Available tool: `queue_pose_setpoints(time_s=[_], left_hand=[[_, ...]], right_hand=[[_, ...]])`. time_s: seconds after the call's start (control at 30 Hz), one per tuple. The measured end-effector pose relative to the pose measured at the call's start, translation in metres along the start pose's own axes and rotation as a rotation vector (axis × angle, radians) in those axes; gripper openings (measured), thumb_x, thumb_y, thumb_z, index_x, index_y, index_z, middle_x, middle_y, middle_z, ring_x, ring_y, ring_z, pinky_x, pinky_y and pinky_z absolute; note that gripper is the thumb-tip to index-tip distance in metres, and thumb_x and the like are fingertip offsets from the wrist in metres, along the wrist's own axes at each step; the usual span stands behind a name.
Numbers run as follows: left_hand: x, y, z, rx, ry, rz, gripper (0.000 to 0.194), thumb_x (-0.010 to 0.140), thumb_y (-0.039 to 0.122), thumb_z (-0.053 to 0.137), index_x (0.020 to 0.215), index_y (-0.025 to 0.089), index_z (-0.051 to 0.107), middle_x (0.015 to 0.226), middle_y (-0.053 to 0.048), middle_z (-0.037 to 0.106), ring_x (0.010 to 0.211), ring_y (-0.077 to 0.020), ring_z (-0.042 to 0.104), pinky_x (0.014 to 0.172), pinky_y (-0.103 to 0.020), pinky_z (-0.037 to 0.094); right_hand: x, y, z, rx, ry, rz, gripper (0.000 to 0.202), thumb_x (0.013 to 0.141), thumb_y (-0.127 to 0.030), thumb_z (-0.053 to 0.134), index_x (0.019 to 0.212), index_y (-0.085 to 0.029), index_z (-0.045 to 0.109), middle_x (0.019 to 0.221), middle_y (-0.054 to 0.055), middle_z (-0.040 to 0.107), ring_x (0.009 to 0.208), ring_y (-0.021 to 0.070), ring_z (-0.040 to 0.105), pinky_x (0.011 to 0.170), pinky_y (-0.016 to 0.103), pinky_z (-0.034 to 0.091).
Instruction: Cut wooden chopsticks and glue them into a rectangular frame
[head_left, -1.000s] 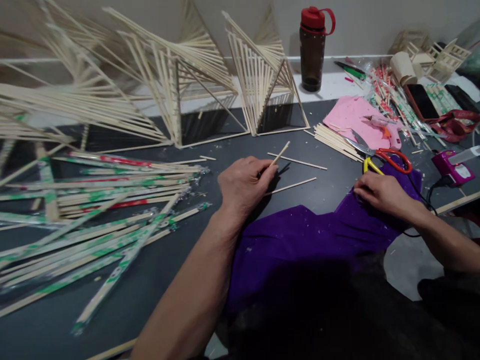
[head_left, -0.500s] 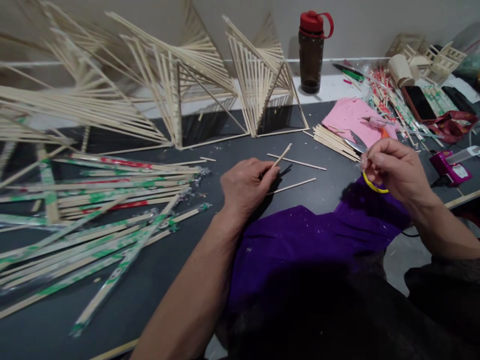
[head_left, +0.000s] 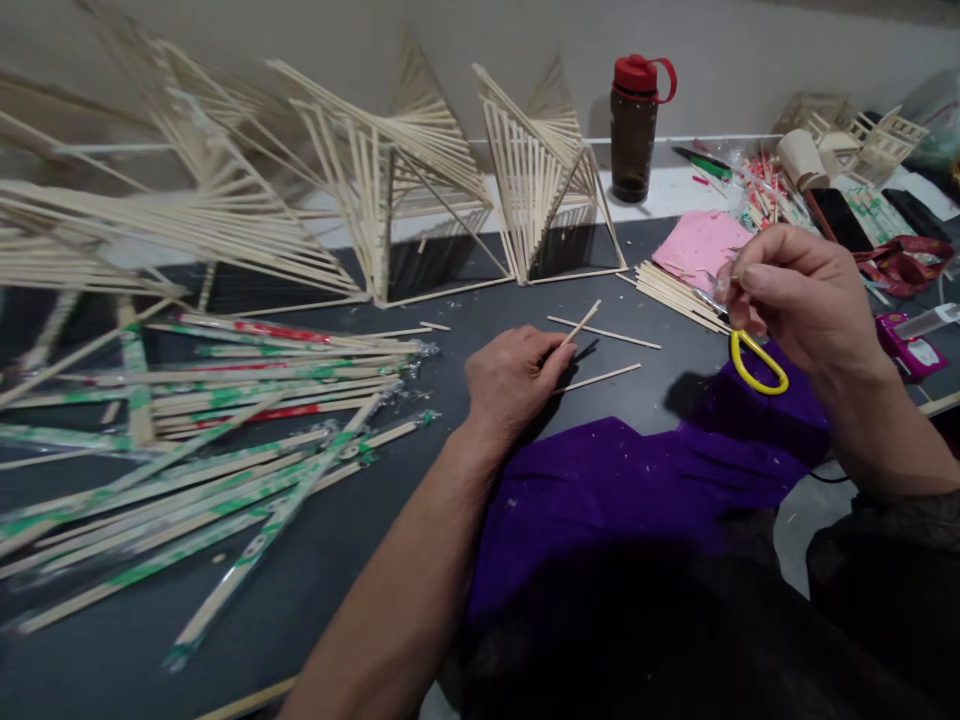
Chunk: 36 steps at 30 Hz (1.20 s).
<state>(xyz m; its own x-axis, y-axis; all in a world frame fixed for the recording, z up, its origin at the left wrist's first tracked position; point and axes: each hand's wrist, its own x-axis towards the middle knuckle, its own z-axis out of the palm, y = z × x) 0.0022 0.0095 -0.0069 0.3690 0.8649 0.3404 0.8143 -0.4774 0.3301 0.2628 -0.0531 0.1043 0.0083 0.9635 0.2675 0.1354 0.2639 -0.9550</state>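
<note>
My left hand (head_left: 512,378) rests on the dark table, its thumb and finger closed on a thin wooden stick (head_left: 582,322) that points up and away. Two more sticks lie just beyond it, a far stick (head_left: 611,333) and a near stick (head_left: 604,377). My right hand (head_left: 806,300) is raised with its fingertips pinched together; whatever is between them is too small to make out. Below that hand sit scissors with a yellow handle (head_left: 785,380), partly covered by it. Beside their blades lies a bundle of bare sticks (head_left: 679,298).
Wrapped chopsticks (head_left: 225,475) cover the left side. Twisted stick models (head_left: 536,170) stand along the wall near a red-capped bottle (head_left: 632,130). Purple cloth (head_left: 577,490) drapes the front edge. At right are a pink sheet (head_left: 697,240), a phone (head_left: 840,220) and a purple device (head_left: 911,350).
My right hand has lifted away from the scissors, showing more of the yellow handle. My left hand keeps its hold on the stick. The whole view has shifted slightly.
</note>
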Motion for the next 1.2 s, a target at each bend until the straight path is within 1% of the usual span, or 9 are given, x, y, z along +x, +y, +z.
queue_pose_setpoints(time_s=[0.13,0.37,0.43,0.57,0.7,0.8,0.97,1.07,1.2], left_hand=[[0.0,0.0,0.001,0.004,0.0,0.013,0.032,0.091,0.042,0.047,0.092,0.026,0.075,0.081,-0.003,0.073,0.08,-0.0188,0.065,0.063,-0.028,0.04],[0.0,0.0,0.0,-0.006,0.002,0.012,0.034,0.092,0.043,0.046,0.091,0.025,0.075,0.08,-0.004,0.073,0.078,-0.0188,0.064,0.064,-0.028,0.041],[0.0,0.0,-0.001,-0.009,-0.004,0.01,0.035,0.092,0.043,0.046,0.091,0.025,0.075,0.08,-0.004,0.072,0.079,-0.0192,0.065,0.064,-0.029,0.041],[0.0,0.001,-0.001,-0.013,-0.014,0.026,0.036,0.092,0.043,0.045,0.092,0.024,0.076,0.079,-0.004,0.072,0.078,-0.0194,0.065,0.064,-0.029,0.041],[-0.001,-0.001,0.0,-0.065,0.016,0.012,0.034,0.092,0.043,0.047,0.093,0.024,0.075,0.08,-0.003,0.072,0.076,-0.0172,0.064,0.065,-0.027,0.041],[0.0,-0.003,-0.002,-0.099,0.041,-0.022,0.033,0.092,0.042,0.047,0.096,0.024,0.075,0.08,-0.002,0.072,0.074,-0.0161,0.062,0.065,-0.027,0.041],[0.005,-0.009,-0.012,-0.005,0.147,-0.109,0.035,0.093,0.043,0.048,0.095,0.023,0.076,0.081,-0.005,0.072,0.078,-0.0194,0.06,0.067,-0.031,0.039],[0.007,-0.012,-0.014,0.032,0.149,-0.157,0.034,0.093,0.042,0.049,0.094,0.023,0.077,0.081,-0.005,0.071,0.077,-0.0197,0.058,0.066,-0.031,0.038],[0.005,-0.012,-0.011,0.006,-0.04,-0.044,0.031,0.091,0.04,0.052,0.09,0.023,0.077,0.083,-0.004,0.072,0.08,-0.0198,0.058,0.066,-0.031,0.037]], right_hand=[[0.042,0.033,-0.012,-0.199,0.08,-0.022,0.012,0.076,-0.024,0.068,0.07,-0.02,0.058,0.068,0.0,0.061,0.053,0.0092,0.053,0.046,0.023,0.04],[0.137,0.094,-0.049,-0.925,0.126,0.068,0.011,0.066,-0.01,0.069,0.074,-0.015,0.065,0.077,0.006,0.067,0.076,0.0182,0.063,0.065,0.031,0.05],[0.147,0.095,-0.057,-0.992,0.155,0.096,0.003,0.07,-0.012,0.064,0.072,-0.011,0.066,0.074,0.007,0.069,0.072,0.017,0.064,0.064,0.03,0.048],[0.147,0.075,-0.06,-1.015,0.241,0.043,0.038,0.082,-0.026,0.04,0.06,-0.004,0.063,0.067,0.006,0.068,0.069,0.0117,0.063,0.064,0.027,0.041],[0.131,0.057,-0.036,-0.928,0.306,-0.146,0.009,0.074,-0.014,0.059,0.077,-0.013,0.067,0.08,0.006,0.071,0.078,0.0152,0.062,0.072,0.029,0.047],[0.11,0.052,-0.003,-0.791,0.149,-0.225,0.024,0.074,-0.01,0.058,0.096,-0.016,0.068,0.095,0.005,0.07,0.09,0.018,0.062,0.077,0.03,0.048],[0.075,0.055,0.048,-0.939,-0.444,-0.08,0.018,0.081,-0.024,0.059,0.094,-0.017,0.07,0.091,0.005,0.071,0.084,0.0172,0.063,0.072,0.028,0.043],[0.065,0.062,0.064,-1.205,-0.586,-0.03,0.021,0.084,-0.026,0.058,0.098,-0.017,0.07,0.098,0.008,0.071,0.088,0.0205,0.063,0.067,0.029,0.038],[0.063,0.07,0.069,-1.323,-0.683,0.05,0.023,0.085,-0.026,0.058,0.102,-0.018,0.07,0.102,0.01,0.072,0.091,0.0218,0.064,0.065,0.028,0.036]])
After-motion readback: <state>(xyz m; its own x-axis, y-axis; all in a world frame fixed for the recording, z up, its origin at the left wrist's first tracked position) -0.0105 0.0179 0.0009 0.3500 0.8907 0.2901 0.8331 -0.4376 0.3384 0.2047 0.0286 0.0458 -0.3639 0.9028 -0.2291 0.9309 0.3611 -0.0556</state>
